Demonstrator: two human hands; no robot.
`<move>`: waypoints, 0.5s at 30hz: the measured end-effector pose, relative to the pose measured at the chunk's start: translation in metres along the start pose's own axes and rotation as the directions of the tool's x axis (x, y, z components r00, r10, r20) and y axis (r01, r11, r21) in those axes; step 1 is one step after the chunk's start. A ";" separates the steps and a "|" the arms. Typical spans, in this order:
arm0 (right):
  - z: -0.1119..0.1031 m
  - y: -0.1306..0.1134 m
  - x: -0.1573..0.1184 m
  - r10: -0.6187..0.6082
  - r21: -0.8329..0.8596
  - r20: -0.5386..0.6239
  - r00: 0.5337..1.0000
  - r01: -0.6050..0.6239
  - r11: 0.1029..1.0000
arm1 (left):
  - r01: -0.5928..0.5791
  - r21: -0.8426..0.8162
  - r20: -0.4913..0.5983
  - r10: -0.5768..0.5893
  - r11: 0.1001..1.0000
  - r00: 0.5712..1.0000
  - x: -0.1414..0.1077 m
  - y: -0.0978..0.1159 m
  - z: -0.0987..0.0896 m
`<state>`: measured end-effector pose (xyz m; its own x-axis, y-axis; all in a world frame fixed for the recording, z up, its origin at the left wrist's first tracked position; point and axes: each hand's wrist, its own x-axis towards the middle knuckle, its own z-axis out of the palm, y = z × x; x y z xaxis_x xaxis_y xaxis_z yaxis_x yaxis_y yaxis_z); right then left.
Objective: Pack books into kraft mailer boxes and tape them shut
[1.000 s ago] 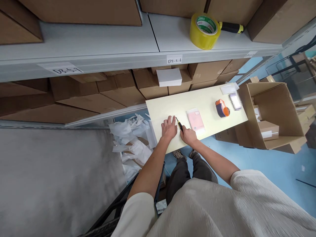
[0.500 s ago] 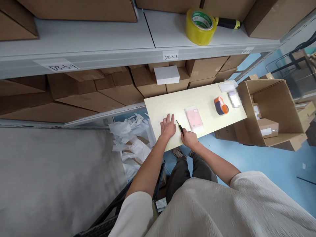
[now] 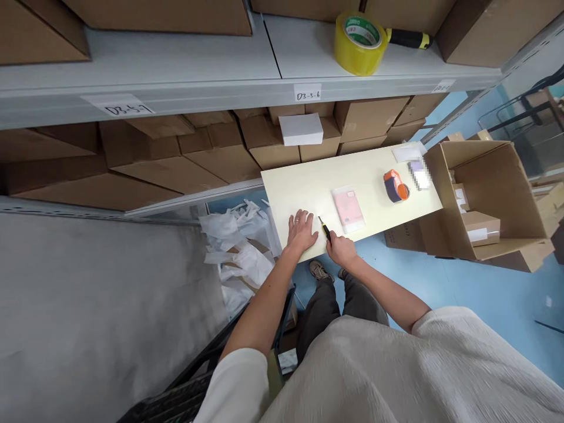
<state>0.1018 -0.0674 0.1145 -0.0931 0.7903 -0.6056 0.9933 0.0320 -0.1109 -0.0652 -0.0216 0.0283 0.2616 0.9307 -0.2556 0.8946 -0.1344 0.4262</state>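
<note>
My left hand (image 3: 302,231) lies flat with its fingers out on the left end of the cream tabletop (image 3: 304,188). My right hand (image 3: 342,249) is closed around the handle of a black and yellow utility knife (image 3: 325,229). Its thin tip points up and left, close to my left fingers. Just right of the knife lies a flat pink packet (image 3: 348,209) in a clear sleeve. Farther right on the tabletop stands an orange and dark-purple tape dispenser (image 3: 395,186).
A large open carton (image 3: 502,188) with small boxes stands at the right. White torn wrapping (image 3: 242,252) fills a bin left of the tabletop. A shelf (image 3: 198,70) ahead bears yellow tape (image 3: 359,50) and another black-yellow handle (image 3: 409,39). Brown boxes (image 3: 211,147) line the lower shelf.
My left hand has slid slightly toward me, its fingers a little closer together. The knife stays in my right hand, and the whole view has shifted slightly.
</note>
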 end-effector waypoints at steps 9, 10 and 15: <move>0.008 0.003 -0.014 0.002 -0.020 0.002 1.000 -0.002 1.000 | 0.030 0.079 0.096 -0.038 0.996 0.995 -0.012 0.002 0.008; 0.009 0.004 -0.016 -0.001 -0.019 0.000 1.000 0.001 1.000 | 0.028 0.079 0.102 -0.036 0.997 0.994 -0.012 0.001 0.009; 0.014 0.007 -0.022 -0.013 -0.018 0.006 1.000 0.013 1.000 | 0.021 0.069 0.106 -0.028 0.997 0.994 -0.009 -0.003 0.015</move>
<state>0.1102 -0.0935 0.1161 -0.1064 0.7859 -0.6091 0.9931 0.0536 -0.1043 -0.0652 -0.0351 0.0164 0.2732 0.8929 -0.3578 0.9226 -0.1380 0.3601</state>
